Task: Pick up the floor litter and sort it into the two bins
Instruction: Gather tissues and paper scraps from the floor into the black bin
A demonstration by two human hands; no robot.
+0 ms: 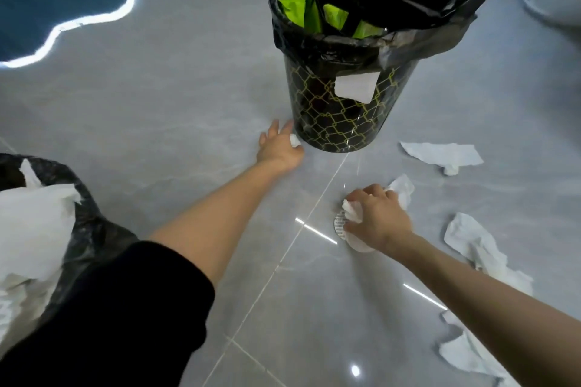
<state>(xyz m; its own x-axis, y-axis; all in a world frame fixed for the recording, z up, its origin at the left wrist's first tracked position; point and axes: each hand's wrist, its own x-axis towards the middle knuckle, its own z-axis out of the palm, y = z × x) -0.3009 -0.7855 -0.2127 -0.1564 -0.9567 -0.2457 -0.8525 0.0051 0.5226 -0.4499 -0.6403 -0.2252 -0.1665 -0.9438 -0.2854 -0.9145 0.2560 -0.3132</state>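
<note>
Down on the glossy grey tiled floor (151, 110), the left hand (278, 149) pinches a small white paper wad (295, 140) just beside the base of the black round bin with a gold lattice pattern (339, 122). The right hand (379, 220) curls its fingers round a crumpled white tissue (350, 209), over a round white printed disc (341, 228). Loose white tissue sheets (440, 154) lie scattered to the right. A black-lined bin full of white paper (91, 223) sits by the left arm.
</note>
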